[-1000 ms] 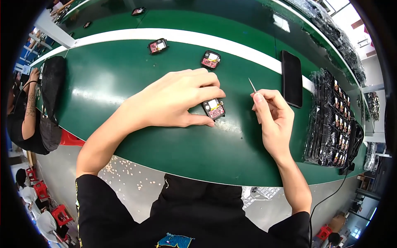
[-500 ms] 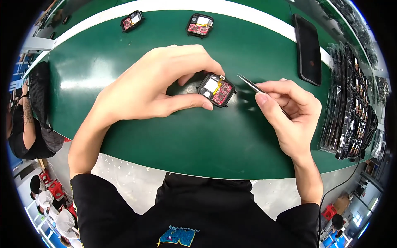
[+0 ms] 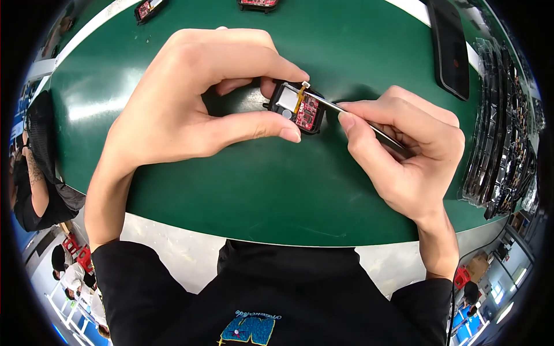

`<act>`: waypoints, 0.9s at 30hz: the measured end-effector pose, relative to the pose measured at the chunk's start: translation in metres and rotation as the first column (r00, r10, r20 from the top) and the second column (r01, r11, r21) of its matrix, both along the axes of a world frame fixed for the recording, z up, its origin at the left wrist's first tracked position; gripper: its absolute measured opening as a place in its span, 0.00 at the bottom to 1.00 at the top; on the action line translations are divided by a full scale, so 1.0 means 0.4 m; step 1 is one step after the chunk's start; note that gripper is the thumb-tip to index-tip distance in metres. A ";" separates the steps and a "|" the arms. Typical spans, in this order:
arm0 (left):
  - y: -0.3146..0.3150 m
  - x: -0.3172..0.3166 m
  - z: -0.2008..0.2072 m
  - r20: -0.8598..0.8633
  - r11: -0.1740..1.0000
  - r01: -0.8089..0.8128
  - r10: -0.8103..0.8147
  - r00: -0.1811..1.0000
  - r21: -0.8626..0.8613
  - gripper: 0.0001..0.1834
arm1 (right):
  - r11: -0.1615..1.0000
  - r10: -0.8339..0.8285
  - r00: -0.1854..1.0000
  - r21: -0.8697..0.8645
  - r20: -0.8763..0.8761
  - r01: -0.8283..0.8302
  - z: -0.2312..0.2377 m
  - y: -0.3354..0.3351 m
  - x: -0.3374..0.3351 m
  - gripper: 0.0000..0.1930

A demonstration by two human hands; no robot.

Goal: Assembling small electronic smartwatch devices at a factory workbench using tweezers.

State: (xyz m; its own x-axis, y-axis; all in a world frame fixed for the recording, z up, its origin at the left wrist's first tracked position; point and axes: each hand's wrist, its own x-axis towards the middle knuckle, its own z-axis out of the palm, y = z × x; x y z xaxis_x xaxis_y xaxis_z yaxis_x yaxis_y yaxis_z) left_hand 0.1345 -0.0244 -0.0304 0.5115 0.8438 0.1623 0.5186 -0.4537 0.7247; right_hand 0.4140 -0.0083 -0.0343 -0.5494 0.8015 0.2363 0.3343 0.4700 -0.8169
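Observation:
Between the thumb and fingers of my left hand (image 3: pixel 202 98) is an opened smartwatch case (image 3: pixel 309 115), black-rimmed, tilted on the green table. Inside it show a red circuit board, a silvery-white block and a yellow flex cable (image 3: pixel 300 99) with a small white end at the top edge. My right hand (image 3: pixel 404 144) is closed round a pair of metal tweezers (image 3: pixel 378 135). Their tips reach over the case, close to the flex cable; whether they touch or grip it I cannot tell.
Two more opened watch cases, one at the far left (image 3: pixel 148 10) and one at the far middle (image 3: pixel 258 5), lie on the green table (image 3: pixel 259 190). A black phone (image 3: pixel 449 52) lies at the far right. Stacked clear trays of parts (image 3: pixel 499 132) stand at the right edge. Another person's arm (image 3: pixel 37 179) shows at the left.
My right hand has brought the tweezers left, from beside the watch case to over it. The left hand still holds the case. The whole view has shifted somewhat.

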 end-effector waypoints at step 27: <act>-0.004 0.014 0.017 -0.035 0.997 -0.078 0.078 0.996 -0.002 0.27 | 0.947 0.017 1.000 0.320 0.021 -0.023 -0.022 0.006 -0.005 0.15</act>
State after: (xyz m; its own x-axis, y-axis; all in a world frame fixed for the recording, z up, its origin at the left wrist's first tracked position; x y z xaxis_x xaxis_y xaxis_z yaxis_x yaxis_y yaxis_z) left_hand 0.1399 -0.0261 -0.0237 0.4490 0.8820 0.1431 0.5771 -0.4086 0.7071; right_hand 0.4120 -0.0060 -0.0429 -0.5708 0.6740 0.4689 0.3353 0.7126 -0.6162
